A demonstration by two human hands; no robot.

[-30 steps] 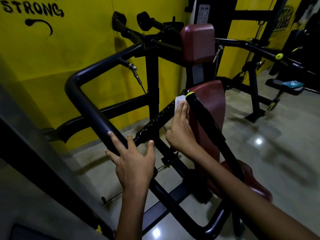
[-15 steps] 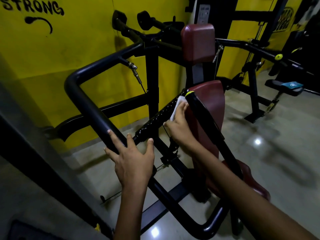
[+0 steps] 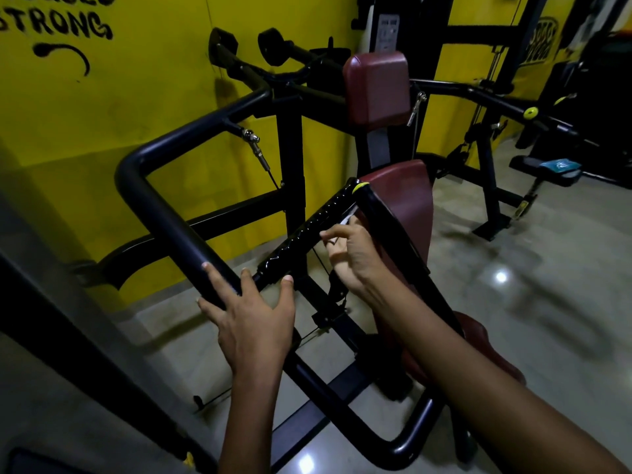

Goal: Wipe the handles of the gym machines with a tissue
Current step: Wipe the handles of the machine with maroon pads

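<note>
A black ribbed handle [image 3: 309, 232] with a yellow end cap runs diagonally across the middle of the gym machine. My right hand [image 3: 352, 258] is just right of the handle's middle, its fingers curled round a white tissue [image 3: 347, 220] of which only a sliver shows. My left hand [image 3: 253, 319] rests with spread fingers on the thick black frame tube [image 3: 164, 213], close to the handle's lower end.
Maroon seat pads [image 3: 376, 87] and a backrest [image 3: 407, 200] stand behind the handle. A yellow wall [image 3: 136, 97] is at the left. More black machines [image 3: 496, 107] fill the right rear. Shiny grey floor [image 3: 530, 285] lies to the right.
My right hand slid down the ribbed handle from near the yellow cap to its middle, and its fingers curled over the tissue. My left hand stayed on the frame tube.
</note>
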